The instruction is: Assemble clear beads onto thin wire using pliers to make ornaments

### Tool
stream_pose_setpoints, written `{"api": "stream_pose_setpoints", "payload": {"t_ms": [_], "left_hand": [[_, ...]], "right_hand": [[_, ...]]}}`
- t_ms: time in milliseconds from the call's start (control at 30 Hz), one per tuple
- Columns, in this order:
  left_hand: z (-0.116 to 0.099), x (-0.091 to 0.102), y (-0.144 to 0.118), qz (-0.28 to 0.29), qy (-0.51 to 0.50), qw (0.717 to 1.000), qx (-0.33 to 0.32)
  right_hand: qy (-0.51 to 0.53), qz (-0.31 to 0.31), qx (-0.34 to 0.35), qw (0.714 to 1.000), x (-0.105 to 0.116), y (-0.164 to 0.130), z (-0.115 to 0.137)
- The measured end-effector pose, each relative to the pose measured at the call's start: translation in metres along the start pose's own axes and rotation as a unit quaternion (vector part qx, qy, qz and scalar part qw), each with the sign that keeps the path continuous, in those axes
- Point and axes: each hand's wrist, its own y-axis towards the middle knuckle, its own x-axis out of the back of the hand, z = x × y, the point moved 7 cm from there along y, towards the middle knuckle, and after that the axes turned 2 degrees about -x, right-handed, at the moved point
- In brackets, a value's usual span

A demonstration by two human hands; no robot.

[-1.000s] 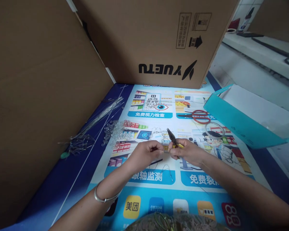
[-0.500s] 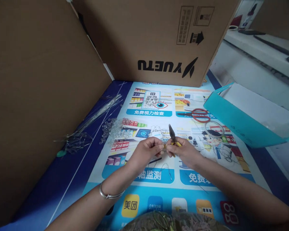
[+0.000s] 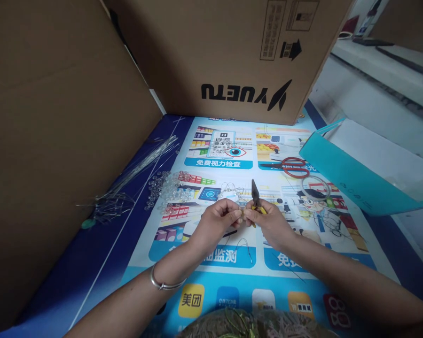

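My right hand [image 3: 272, 224] grips small yellow-handled pliers [image 3: 255, 195], their dark jaws pointing up and away. My left hand [image 3: 216, 221] is closed, its fingertips pinching a small piece that meets the right hand's fingertips; the piece is too small to make out. A silver bangle [image 3: 162, 281] circles my left wrist. Both hands hover over a printed poster [image 3: 232, 263] spread on the table. Thin wire loops [image 3: 245, 246] lie just under the hands.
Clear beads [image 3: 165, 190] and a bundle of long wires [image 3: 134, 169] lie at the left. Red scissors [image 3: 287, 166] and a clear ring [image 3: 315, 188] sit behind the hands. A teal paper bag [image 3: 352, 176] lies at the right. Cardboard boxes [image 3: 232, 51] wall the back and left.
The pliers' jaws have swung from pointing left-back to nearly upright. Both hands stayed together and shifted slightly right and away.
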Motion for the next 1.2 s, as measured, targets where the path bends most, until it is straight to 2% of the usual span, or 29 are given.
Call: {"api": "stream_pose_setpoints", "payload": {"t_ms": [233,433,700,900,1200], "left_hand": [[0.003,0.000,0.001,-0.002,0.003,1.000,0.003],[-0.004,0.005,0.002,0.014,0.054,0.998,-0.017],[-0.008,0.009,0.001,-0.012,0.110,0.993,-0.051],[-0.002,0.008,-0.001,-0.042,0.097,0.992,-0.066],[-0.001,0.000,-0.005,-0.055,0.068,0.994,-0.066]], "right_hand": [[-0.004,0.006,0.014,1.000,0.000,-0.001,0.001],[-0.042,0.012,-0.003,0.999,0.001,-0.001,0.002],[-0.082,-0.002,-0.006,0.997,-0.001,-0.005,0.003],[-0.078,-0.011,0.016,0.997,-0.002,-0.008,0.005],[-0.068,-0.017,0.032,0.997,-0.001,-0.008,0.001]]}}
